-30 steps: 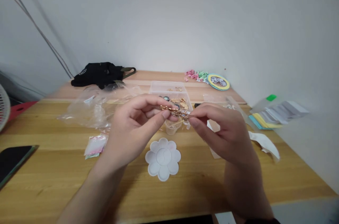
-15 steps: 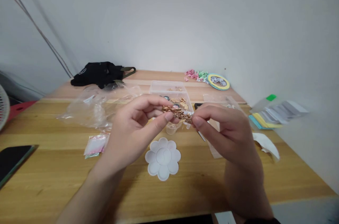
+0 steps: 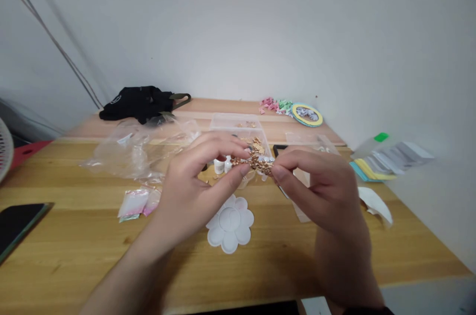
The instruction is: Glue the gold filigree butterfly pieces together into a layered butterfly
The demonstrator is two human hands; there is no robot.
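Both my hands are raised over the wooden table (image 3: 74,250) and pinch a small gold metal ornament (image 3: 256,162) between them. My left hand (image 3: 197,186) grips its left end with thumb and fingertips. My right hand (image 3: 320,188) pinches its right end, fingers curled. Below the hands lies a white flower-shaped palette (image 3: 230,228). Behind them stands a clear plastic box (image 3: 238,124) holding gold pieces and small round parts.
Crumpled clear plastic bags (image 3: 137,151) lie left of the box, small pink bead packets (image 3: 136,203) nearer me. A dark phone (image 3: 17,225) is at the left edge, a black bag (image 3: 139,102) at the back, coloured paper (image 3: 386,158) at the right, white paper scraps (image 3: 374,201) nearby.
Both hands shifted slightly right and closer together with the ornament. My left hand moved right, uncovering small white bottles and more of the pink packets.
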